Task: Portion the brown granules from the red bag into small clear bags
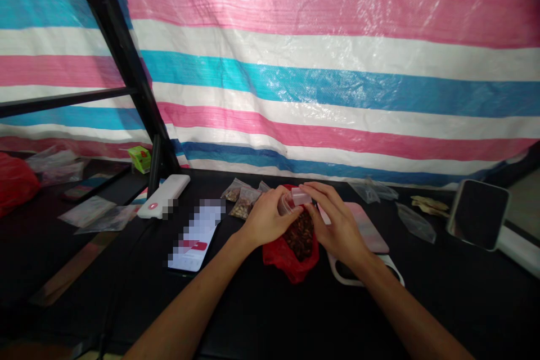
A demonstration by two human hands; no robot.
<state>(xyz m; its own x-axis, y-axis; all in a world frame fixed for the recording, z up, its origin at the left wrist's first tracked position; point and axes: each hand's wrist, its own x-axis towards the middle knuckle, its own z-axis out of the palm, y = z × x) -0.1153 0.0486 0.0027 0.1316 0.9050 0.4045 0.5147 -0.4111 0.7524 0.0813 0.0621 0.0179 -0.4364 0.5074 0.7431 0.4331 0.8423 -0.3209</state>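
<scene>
Above a red plastic bag [291, 267], which lies open and holds small dark brown dried pieces [298, 236], my two hands meet. My left hand [268, 216] is closed, with thumb and fingers on a small clear plastic bag [301, 196]. From the other side my right hand [337, 222] pinches the same clear bag near its top. My fingers partly hide it, so whether anything is inside cannot be made out. Just left of my hands lie small filled clear bags [245, 202] with brownish contents.
A lit phone [196, 239] and a white device [165, 196] lie left. Beneath my right wrist is a flat pink-and-white object [369, 230] with a white loop. Clear bags [415, 222], a tan scrap [429, 205] and a dark-screened device [478, 215] sit right. A black frame [122, 62] rises left.
</scene>
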